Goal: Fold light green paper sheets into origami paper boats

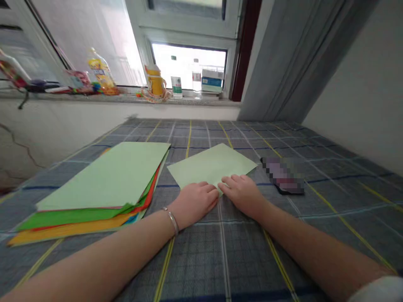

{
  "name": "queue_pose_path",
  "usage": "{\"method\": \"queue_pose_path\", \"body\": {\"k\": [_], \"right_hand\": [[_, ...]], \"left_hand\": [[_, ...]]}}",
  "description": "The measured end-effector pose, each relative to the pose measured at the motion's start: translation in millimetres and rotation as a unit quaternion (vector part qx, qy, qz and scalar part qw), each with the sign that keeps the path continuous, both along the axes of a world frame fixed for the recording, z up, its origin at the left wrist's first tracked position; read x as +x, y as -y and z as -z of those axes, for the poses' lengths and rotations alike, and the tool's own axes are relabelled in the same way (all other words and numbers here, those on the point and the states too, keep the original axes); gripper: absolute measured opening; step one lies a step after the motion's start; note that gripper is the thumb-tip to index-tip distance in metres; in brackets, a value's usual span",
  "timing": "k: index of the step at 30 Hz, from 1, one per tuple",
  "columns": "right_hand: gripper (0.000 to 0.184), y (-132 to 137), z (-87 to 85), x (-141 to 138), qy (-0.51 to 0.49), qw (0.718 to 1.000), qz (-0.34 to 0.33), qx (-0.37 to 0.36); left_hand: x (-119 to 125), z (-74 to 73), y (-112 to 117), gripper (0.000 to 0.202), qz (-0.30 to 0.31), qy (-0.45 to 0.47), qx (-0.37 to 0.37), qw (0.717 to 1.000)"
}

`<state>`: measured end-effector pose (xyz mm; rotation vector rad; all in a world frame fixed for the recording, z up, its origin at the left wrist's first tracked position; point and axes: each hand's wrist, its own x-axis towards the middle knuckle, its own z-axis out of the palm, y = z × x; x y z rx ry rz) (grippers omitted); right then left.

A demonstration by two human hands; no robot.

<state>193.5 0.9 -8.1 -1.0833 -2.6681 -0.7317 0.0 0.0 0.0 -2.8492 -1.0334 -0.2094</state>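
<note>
Left of the pale green paper sheet (209,167), a stack of coloured paper (94,195) lies with a matching green sheet on top and red, orange and yellow edges showing. Left hand (192,204), metal bangle (172,220) on the wrist: released, lying flat, fingertips on the sheet's near edge. Right hand (241,195): also unclenched, fingers resting on that edge, no grip. Sheet lies flat on plaid cloth (195,260), between the stack and a pixelated object (282,175); any fold in it cannot be told. Beyond the sheet, a windowsill (119,98) carries bottles (102,71) and a box (212,79).
</note>
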Motion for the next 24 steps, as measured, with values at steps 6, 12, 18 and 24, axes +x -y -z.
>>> {"method": "queue_pose_path", "body": {"k": [6,12,18,24], "right_hand": [[0.010,-5,2.8,25,-0.079,0.996,-0.017,-0.039],[0.013,-16,0.9,60,-0.227,0.967,-0.080,-0.089],[0.009,-33,1.5,83,-0.280,0.938,-0.066,-0.195],[0.004,-35,0.9,86,-0.239,0.955,-0.060,-0.168]], "left_hand": [[-36,-5.4,-11,0.025,-0.077,0.151,-0.068,0.983],[-57,-9.7,-40,0.032,-0.185,0.401,-0.251,0.861],[-66,11.6,-49,0.039,-0.108,0.240,-0.162,0.951],[-69,20.3,-51,0.049,-0.039,0.131,-0.085,0.987]]}}
